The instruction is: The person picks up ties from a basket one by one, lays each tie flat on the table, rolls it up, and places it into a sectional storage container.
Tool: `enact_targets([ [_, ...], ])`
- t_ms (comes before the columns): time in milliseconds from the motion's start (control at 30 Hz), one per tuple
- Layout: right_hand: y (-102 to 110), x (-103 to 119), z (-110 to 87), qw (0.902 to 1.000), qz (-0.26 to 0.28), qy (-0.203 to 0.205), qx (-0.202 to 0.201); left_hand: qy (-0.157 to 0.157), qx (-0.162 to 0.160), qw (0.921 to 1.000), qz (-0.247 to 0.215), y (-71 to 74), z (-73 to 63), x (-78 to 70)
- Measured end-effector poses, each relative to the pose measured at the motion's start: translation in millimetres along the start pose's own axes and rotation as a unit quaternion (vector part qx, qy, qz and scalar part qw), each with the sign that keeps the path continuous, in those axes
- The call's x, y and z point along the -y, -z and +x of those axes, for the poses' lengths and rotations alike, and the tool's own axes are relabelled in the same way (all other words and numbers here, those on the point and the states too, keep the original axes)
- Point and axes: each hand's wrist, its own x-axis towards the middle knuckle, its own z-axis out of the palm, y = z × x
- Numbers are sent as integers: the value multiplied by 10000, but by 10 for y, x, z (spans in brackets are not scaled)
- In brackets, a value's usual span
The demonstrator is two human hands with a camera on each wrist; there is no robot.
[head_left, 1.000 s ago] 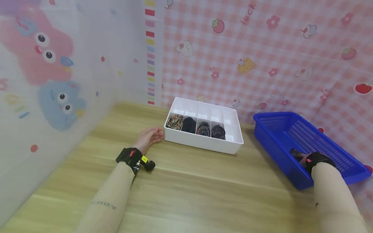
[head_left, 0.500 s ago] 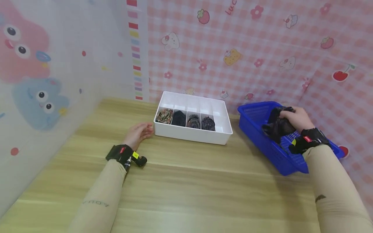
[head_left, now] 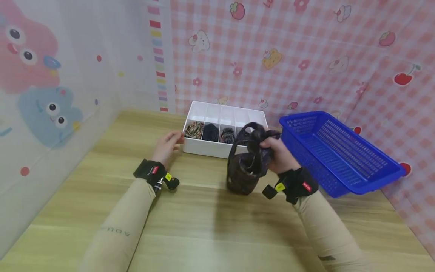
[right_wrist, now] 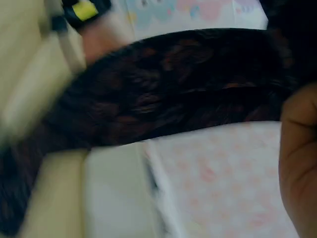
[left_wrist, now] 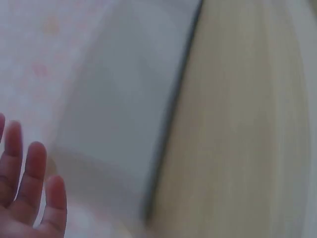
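Observation:
My right hand point(head_left: 278, 153) pinches a dark cloth strip point(head_left: 242, 175) with a faint reddish-brown pattern, which hangs in loops in front of the white divided box point(head_left: 207, 147). In the right wrist view a broad band of this cloth point(right_wrist: 148, 94) crosses the picture. Several rolled cloths sit in the box's front compartments, among them a multicoloured roll point(head_left: 194, 129), a black roll point(head_left: 210, 132) and a dark patterned roll point(head_left: 227, 135). The hanging cloth hides the box's front right part. My left hand point(head_left: 166, 146) is at the box's left end, its fingers point(left_wrist: 34, 168) extended.
A blue perforated plastic basket point(head_left: 306, 162) stands to the right of the box, close to the pink checked wall covering point(head_left: 306, 56). The wooden tabletop point(head_left: 190, 234) stretches out in front, with a white patterned side wall point(head_left: 112, 79) on the left.
My right hand has lifted the dark cloth out of the blue basket and carried it left to the front of the box. The left hand stays at the box's left end.

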Motion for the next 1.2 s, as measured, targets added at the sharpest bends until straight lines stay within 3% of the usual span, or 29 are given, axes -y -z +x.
enact_targets([
  [67,-21,-271,-14,9992,142,-279,267,-607,661,9945,532,-201,-49,-136],
  [167,4,-622,-39,9954,222,-771,519,-1295,2098,9653,864,-476,-150,-223],
  [233,63,-780,-67,9931,306,-970,584,-1348,2944,9427,805,-609,-200,-198],
  [333,193,-886,-112,9902,626,-1003,748,-946,3551,9258,882,-673,-247,-100],
  [400,286,-894,-134,9869,943,-934,915,-673,3595,9242,1099,-653,-252,-48],
  [500,402,-847,-161,9823,1068,-883,1257,-387,3211,9352,1442,-581,-233,-37],
  [567,457,-801,-176,9833,642,-893,1449,-353,2858,9460,1490,-545,-213,-91],
  [633,498,-757,-189,9822,-172,-1062,1538,-432,2533,9567,1366,-518,-200,-178],
  [700,520,-724,-179,9713,-1176,-1275,1628,-568,2298,9652,1114,-501,-193,-277],
  [833,506,-735,-131,9292,-2446,-1767,2135,-668,1913,9775,585,-448,-207,-422],
  [933,419,-738,-122,8997,-3195,-1780,2381,-632,1688,9822,530,-421,-227,-468],
  [967,359,-723,-125,8839,-3614,-1766,2388,-614,1644,9831,522,-419,-231,-477],
  [1033,202,-708,-142,8398,-4552,-1747,2388,-653,1601,9833,563,-427,-238,-487],
  [1067,107,-710,-158,8091,-5088,-1711,2390,-665,1575,9836,566,-437,-248,-498],
  [1167,-193,-741,-225,6975,-6559,-1430,2508,-702,1439,9854,579,-477,-275,-527],
  [1200,-273,-765,-250,6705,-6855,-1299,2524,-757,1362,9859,613,-489,-289,-548],
])
